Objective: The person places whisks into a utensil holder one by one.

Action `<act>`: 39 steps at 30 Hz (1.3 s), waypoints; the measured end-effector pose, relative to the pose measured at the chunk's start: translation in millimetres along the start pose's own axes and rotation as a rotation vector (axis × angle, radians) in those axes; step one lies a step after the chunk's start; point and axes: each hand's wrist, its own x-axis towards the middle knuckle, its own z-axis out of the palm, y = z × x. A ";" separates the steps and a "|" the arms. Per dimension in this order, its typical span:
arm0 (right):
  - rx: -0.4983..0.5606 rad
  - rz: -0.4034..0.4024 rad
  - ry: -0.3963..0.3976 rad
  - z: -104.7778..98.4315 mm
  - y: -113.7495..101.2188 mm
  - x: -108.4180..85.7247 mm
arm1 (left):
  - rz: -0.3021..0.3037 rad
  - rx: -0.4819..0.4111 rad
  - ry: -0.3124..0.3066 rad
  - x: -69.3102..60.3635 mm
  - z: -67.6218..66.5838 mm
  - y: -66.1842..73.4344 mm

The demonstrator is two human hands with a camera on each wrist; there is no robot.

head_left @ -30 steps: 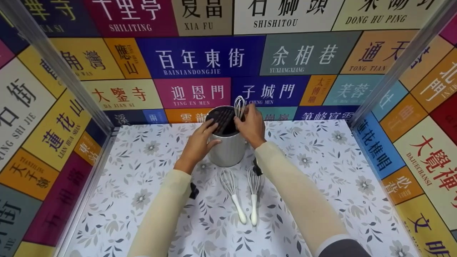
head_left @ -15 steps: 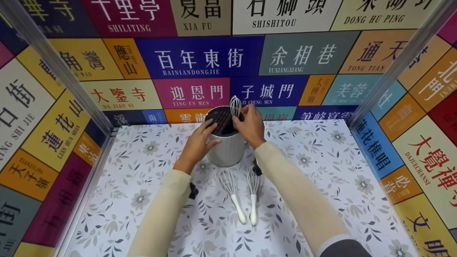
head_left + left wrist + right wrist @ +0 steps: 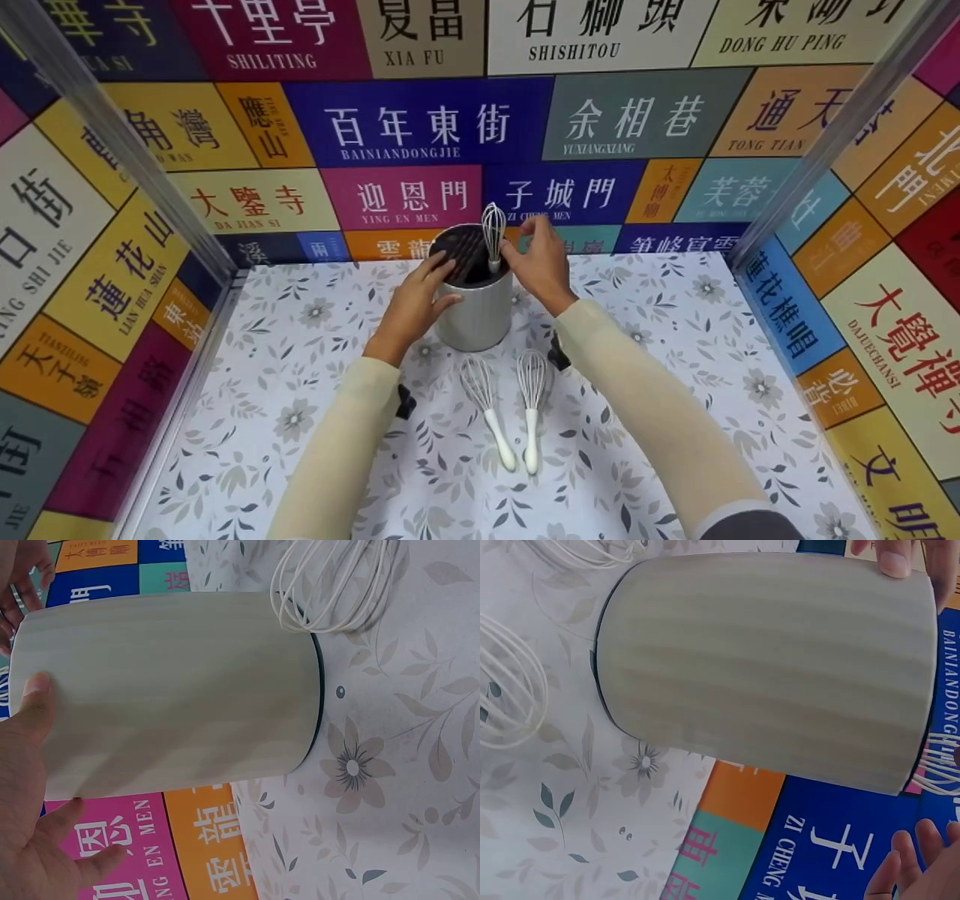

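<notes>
A cream utensil holder (image 3: 474, 319) with a dark, slotted inside stands upright on the table. My left hand (image 3: 409, 304) grips its left rim, the thumb (image 3: 36, 694) lying against the outer wall. A small wire whisk (image 3: 493, 232) stands in the holder's opening, its wire head up and its lower part hidden inside. Just to the right of that whisk is my right hand (image 3: 541, 259), holding nothing, with fingers (image 3: 904, 855) loosely bent beside the rim. Two more whisks with white handles lie in front of the holder, a left one (image 3: 491, 427) and a right one (image 3: 532, 420).
The table (image 3: 300, 450) has a white floral cover. Behind it rises a wall (image 3: 420, 120) of coloured sign panels, close to the holder. Clear posts (image 3: 825, 127) stand at the corners, and similar panels line both sides.
My right hand has let go of the small whisk and drawn a little to the right. The whisk had shifted slightly left before release. My left hand has stayed on the holder.
</notes>
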 end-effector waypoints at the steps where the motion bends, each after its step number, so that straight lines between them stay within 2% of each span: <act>1: 0.005 -0.003 0.000 -2.9 -0.1 -0.2 | 0.001 -0.002 0.000 0.0 -0.3 0.3; 8: 0.033 -0.025 -0.033 -23.3 1.8 -5.5 | 0.003 -0.017 -0.001 1.4 -0.8 1.0; 15: 0.026 -0.086 -0.050 -43.2 6.4 -15.6 | -0.003 -0.014 -0.009 1.9 0.5 0.4; 21: -0.005 -0.108 -0.087 -58.6 10.4 -27.8 | -0.042 -0.033 -0.034 1.4 0.5 1.2; 24: -0.009 -0.109 -0.104 -65.0 11.9 -34.9 | -0.055 -0.035 -0.041 1.6 0.8 1.3; 30: -0.021 -0.093 -0.134 -74.2 17.7 -48.8 | -0.038 -0.021 -0.024 1.4 2.3 -0.2; 39: -0.037 -0.079 -0.172 -80.4 38.6 -70.4 | -0.052 -0.026 -0.029 1.0 2.1 0.6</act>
